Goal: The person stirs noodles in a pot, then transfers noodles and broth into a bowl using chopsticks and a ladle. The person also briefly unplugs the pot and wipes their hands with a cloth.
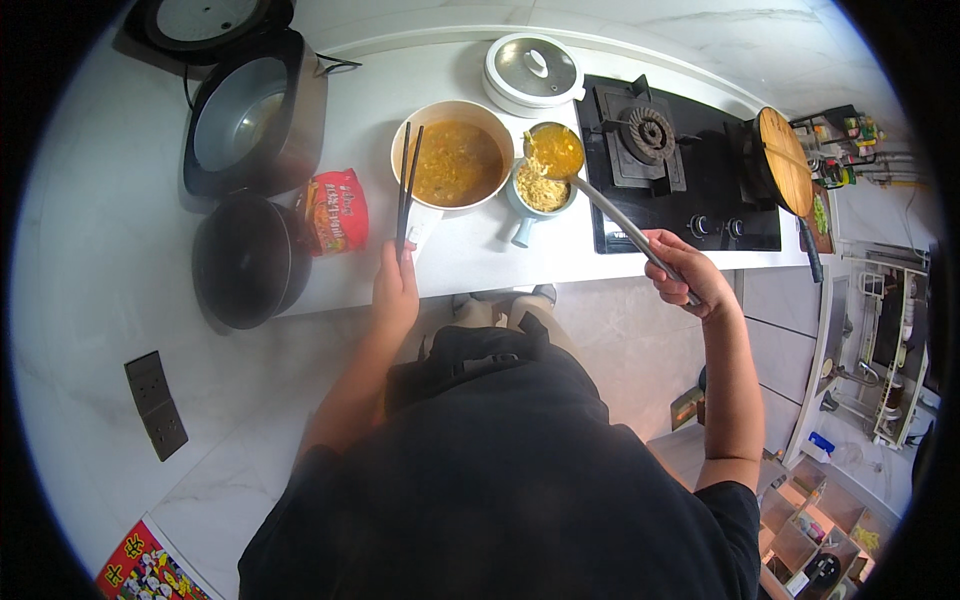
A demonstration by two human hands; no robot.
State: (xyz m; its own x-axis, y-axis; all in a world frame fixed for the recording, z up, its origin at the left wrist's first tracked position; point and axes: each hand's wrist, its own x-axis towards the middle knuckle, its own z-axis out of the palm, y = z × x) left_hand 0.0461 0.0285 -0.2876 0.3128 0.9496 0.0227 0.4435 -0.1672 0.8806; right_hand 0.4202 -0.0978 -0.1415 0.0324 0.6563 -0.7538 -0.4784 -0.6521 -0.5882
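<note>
My left hand (396,289) holds a pair of black chopsticks (409,187), whose tips reach over the left side of a white pot (397,161) of orange-brown soup (457,161). In my right hand (686,271) is the long handle of a metal ladle (611,211). Its bowl, full of soup with noodles or egg shreds, is above the far rim of a small light-blue handled bowl (523,212). Some strands hang over the ladle's edge. Yellow noodles (541,189) fill the small bowl, which stands close to the pot's right side.
A red instant-noodle packet (337,212), a dark bowl (244,262) and an open rice cooker (300,127) stand at left. Behind is a white lidded pot (517,99). At right are a gas stove (705,187) and a pan with a wooden lid (784,161).
</note>
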